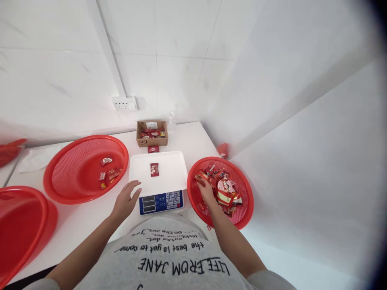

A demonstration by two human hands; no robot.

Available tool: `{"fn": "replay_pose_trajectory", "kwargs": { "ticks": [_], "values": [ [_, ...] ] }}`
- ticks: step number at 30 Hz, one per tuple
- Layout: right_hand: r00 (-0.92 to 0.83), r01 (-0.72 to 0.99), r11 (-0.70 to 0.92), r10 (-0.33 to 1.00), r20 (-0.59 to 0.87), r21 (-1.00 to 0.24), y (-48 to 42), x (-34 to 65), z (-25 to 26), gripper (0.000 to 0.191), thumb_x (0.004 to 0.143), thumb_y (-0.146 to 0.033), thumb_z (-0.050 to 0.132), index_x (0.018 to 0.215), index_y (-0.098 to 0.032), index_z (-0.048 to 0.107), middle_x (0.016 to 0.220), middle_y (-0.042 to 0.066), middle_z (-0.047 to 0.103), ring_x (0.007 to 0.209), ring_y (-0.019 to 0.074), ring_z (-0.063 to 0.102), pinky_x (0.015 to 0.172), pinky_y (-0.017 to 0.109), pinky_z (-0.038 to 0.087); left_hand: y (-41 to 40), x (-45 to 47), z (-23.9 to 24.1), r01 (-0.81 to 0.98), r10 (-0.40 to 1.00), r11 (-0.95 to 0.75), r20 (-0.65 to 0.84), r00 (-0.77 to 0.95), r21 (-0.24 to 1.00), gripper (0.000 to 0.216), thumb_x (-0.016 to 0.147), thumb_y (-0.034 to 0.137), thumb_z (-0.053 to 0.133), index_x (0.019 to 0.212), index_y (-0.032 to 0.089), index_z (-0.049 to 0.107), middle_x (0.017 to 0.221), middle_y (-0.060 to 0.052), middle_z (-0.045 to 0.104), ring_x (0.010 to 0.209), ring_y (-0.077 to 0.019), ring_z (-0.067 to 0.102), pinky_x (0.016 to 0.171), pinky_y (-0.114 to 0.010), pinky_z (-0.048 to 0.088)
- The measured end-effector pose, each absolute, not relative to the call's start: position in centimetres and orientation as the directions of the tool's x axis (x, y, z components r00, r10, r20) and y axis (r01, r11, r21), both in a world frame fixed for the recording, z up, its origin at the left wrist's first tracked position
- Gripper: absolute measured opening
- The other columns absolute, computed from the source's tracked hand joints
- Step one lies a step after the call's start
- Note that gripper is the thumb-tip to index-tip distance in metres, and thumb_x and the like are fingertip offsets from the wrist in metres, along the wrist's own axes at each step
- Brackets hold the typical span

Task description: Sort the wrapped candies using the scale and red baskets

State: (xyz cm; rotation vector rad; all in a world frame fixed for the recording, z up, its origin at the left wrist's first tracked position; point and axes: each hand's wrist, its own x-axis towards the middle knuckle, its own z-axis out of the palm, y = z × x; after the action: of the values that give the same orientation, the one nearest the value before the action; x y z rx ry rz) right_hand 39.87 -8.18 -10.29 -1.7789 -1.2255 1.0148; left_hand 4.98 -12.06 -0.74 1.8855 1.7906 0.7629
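Note:
My left hand (126, 199) hovers at the left edge of the digital scale (161, 203), its fingers apart and nothing in it. On the scale's white tray (175, 175) lies a small red snack packet (154, 169). My right hand (206, 191) reaches into the red mesh basket (248, 193) on the right, at the left side of a heap of mixed red snack packets (226, 187). Its fingers are curled among the packets. What they hold, if anything, I cannot make out.
Behind the scale stands a small cardboard box (152, 141) of red packets, with another red packet (153, 149) before it. A red basket (72, 169) on the left holds a few packets. Another red basket (24, 237) sits nearer. A wall socket (125, 103) is behind.

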Motion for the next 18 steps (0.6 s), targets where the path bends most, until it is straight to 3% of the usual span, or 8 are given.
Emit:
{"fn": "replay_pose_trajectory", "kwargs": {
  "ticks": [2, 4, 7, 9, 13, 16, 18],
  "values": [
    [0.236, 0.492, -0.236, 0.963, -0.133, -0.838, -6.8, 40.7, -9.6, 0.051, 0.077, -0.038, 0.044, 0.124, -0.017, 0.046, 0.127, 0.011, 0.05, 0.118, 0.0219, 0.045, 0.098, 0.039, 0.035, -12.1, 5.9, -0.3, 0.763, 0.997, -0.061, 0.082, 0.01, 0.643, 0.034, 0.086, 0.043, 0.04, 0.106, 0.02, 0.056, 0.114, -0.008, 0.059, 0.11, -0.0213, 0.052, 0.096, -0.037, 0.04],
    [0.182, 0.704, -0.225, 0.974, -0.136, -0.674, -5.8, 41.4, -9.1, 0.061, 0.074, -0.04, 0.052, 0.129, -0.017, 0.041, 0.14, 0.013, 0.034, 0.13, 0.0254, 0.027, 0.104, 0.041, 0.026, -11.9, 7.0, 0.1, 0.761, 0.997, -0.059, 0.074, 0.014, 0.646, 0.034, 0.086, 0.042, 0.04, 0.105, 0.02, 0.057, 0.113, -0.008, 0.059, 0.109, -0.021, 0.053, 0.095, -0.037, 0.041],
    [0.075, 0.895, -0.202, 0.947, -0.313, -0.397, -5.3, 41.8, -9.0, 0.08, 0.068, -0.045, 0.061, 0.137, -0.024, 0.028, 0.149, 0.013, 0.011, 0.135, 0.0324, 0.008, 0.104, 0.05, 0.015, -11.6, 8.8, 0.5, 0.75, 0.998, -0.061, 0.05, 0.037, 0.658, 0.033, 0.086, 0.042, 0.04, 0.106, 0.021, 0.056, 0.112, -0.007, 0.06, 0.106, -0.0203, 0.055, 0.093, -0.035, 0.043],
    [0.017, 0.95, -0.142, 0.914, -0.406, -0.279, -5.5, 41.6, -9.2, 0.084, 0.068, -0.049, 0.062, 0.139, -0.027, 0.022, 0.15, 0.012, 0.004, 0.135, 0.0352, 0.002, 0.102, 0.055, 0.01, -11.5, 10.0, 0.6, 0.748, 0.998, -0.06, 0.029, 0.055, 0.661, 0.032, 0.086, 0.042, 0.04, 0.105, 0.022, 0.056, 0.112, -0.006, 0.06, 0.103, -0.0198, 0.056, 0.09, -0.034, 0.045],
    [0.003, 0.986, -0.062, 0.935, -0.355, -0.155, -5.7, 40.9, -9.5, 0.064, 0.077, -0.044, 0.053, 0.135, -0.026, 0.03, 0.146, 0.015, 0.017, 0.133, 0.0356, 0.011, 0.1, 0.055, 0.008, -11.4, 12.1, 0.8, 0.749, 0.998, -0.055, 0.006, 0.069, 0.66, 0.031, 0.086, 0.041, 0.04, 0.103, 0.022, 0.057, 0.109, -0.004, 0.061, 0.098, -0.0188, 0.058, 0.085, -0.031, 0.048],
    [-0.047, 0.986, 0.009, 0.973, -0.225, -0.164, -5.5, 40.7, -9.4, 0.045, 0.08, -0.038, 0.05, 0.122, -0.023, 0.045, 0.131, 0.015, 0.039, 0.122, 0.0299, 0.032, 0.1, 0.046, 0.016, -11.5, 13.4, 0.9, 0.747, 0.996, -0.05, -0.023, 0.086, 0.663, 0.031, 0.086, 0.041, 0.04, 0.103, 0.022, 0.058, 0.107, -0.004, 0.062, 0.096, -0.0179, 0.059, 0.08, -0.029, 0.049],
    [-0.1, 0.981, 0.061, 0.973, -0.208, -0.183, -5.3, 40.9, -9.3, 0.038, 0.079, -0.036, 0.052, 0.115, -0.022, 0.05, 0.122, 0.014, 0.045, 0.111, 0.0263, 0.04, 0.096, 0.04, 0.024, -11.6, 14.1, 0.9, 0.752, 0.994, -0.048, -0.047, 0.104, 0.657, 0.031, 0.085, 0.041, 0.04, 0.102, 0.022, 0.059, 0.105, -0.003, 0.063, 0.095, -0.0175, 0.06, 0.08, -0.028, 0.049]
  ]
}}
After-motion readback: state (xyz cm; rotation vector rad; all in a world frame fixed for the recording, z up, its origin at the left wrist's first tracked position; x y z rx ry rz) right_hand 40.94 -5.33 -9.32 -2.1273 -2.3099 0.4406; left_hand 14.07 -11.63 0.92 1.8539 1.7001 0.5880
